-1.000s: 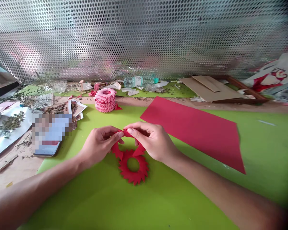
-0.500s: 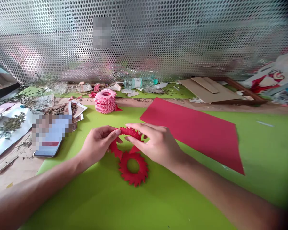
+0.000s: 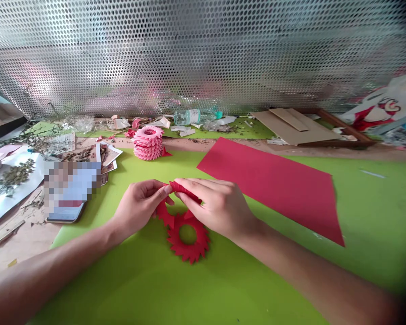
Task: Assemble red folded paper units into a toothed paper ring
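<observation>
Between my hands is a red ring of folded, pointed paper pieces (image 3: 163, 212), partly hidden by my fingers. My left hand (image 3: 142, 201) pinches its far left side between thumb and fingers. My right hand (image 3: 218, 203) is closed over its far right side, thumb below and fingers on top. Just nearer to me, a finished-looking red paper ring with a toothed edge (image 3: 203, 241) lies flat on the green sheet, the held ring overlapping its far edge. Farther off stands a stack of pink and red toothed paper rings (image 3: 148, 146).
A large red paper sheet (image 3: 274, 189) lies to the right on the green surface (image 3: 155, 289). At left are a phone (image 3: 69, 212) and several photos (image 3: 110, 155). A plastic bottle (image 3: 189, 117), scraps and cardboard (image 3: 291, 128) line the perforated metal wall (image 3: 203, 54).
My right hand's fingers have closed down over the held ring and moved slightly left, toward my left hand. My left hand keeps its pinch; the ring on the surface stays put.
</observation>
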Available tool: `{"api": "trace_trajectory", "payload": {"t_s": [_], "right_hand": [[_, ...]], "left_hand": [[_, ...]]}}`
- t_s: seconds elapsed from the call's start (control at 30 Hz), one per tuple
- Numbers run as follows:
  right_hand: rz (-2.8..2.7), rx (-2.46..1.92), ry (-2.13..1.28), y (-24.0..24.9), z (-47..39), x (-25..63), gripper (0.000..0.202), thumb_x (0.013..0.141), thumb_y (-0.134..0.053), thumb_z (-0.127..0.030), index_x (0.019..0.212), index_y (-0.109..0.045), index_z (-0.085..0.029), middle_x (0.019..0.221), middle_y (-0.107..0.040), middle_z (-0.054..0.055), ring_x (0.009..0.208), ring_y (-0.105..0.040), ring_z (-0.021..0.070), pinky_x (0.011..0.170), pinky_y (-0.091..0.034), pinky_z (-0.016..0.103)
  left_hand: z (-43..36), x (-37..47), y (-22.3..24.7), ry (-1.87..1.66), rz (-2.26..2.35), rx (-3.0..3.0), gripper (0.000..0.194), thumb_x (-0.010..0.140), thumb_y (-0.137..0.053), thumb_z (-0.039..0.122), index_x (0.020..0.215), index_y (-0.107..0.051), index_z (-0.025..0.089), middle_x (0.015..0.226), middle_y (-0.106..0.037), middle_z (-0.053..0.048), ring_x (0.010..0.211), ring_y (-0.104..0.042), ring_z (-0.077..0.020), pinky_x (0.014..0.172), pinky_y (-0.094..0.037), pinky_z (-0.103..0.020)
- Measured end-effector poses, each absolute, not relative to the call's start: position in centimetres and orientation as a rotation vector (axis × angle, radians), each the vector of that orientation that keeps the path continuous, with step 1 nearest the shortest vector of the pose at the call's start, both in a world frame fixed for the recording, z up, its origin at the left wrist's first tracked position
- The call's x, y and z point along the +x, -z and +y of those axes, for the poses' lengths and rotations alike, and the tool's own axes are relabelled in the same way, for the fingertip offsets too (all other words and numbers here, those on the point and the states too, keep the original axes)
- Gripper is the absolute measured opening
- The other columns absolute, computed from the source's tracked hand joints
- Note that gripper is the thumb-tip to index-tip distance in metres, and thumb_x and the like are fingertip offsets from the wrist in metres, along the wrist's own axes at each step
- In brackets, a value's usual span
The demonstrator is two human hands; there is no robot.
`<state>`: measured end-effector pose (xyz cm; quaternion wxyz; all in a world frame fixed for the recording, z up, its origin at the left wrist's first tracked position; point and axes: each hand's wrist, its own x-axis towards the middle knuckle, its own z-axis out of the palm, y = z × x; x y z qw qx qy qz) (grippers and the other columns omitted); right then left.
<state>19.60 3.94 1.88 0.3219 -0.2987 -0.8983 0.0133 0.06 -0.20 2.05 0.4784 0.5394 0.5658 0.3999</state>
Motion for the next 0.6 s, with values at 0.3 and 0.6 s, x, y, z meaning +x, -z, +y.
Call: {"api": "trace_trajectory", "payload": {"t_s": [0.3, 0.6], "right_hand": [[-2.113, -1.047, -0.855, -3.1, 4.8, 20.0, 0.028, 0.094, -0.056, -0.044, 0.096, -0.068, -0.018, 0.08, -0.074, 0.004, 0.056, -0.066, 0.0157, 0.052, -0.051, 0.026], [-1.883, -1.04, -1.249, -2.3, 4.4, 19.1, 0.038, 0.096, -0.051, -0.053, 0.077, -0.05, -0.02, 0.063, -0.054, -0.006, 0.041, -0.057, 0.0105, 0.043, -0.042, 0.023]], "left_hand": [[0.1, 0.1, -2.5, -1.094, 1.293, 1.22, 0.041, 0.081, -0.067, 0.054, 0.083, -0.063, 0.014, 0.07, -0.071, -0.003, 0.046, -0.055, -0.0081, 0.044, -0.044, -0.019], [0.0, 0.4, -2.3, -1.12, 1.228, 1.162, 0.047, 0.078, -0.07, 0.059, 0.079, -0.054, 0.015, 0.072, -0.072, -0.003, 0.045, -0.06, -0.0087, 0.047, -0.052, -0.021]]}}
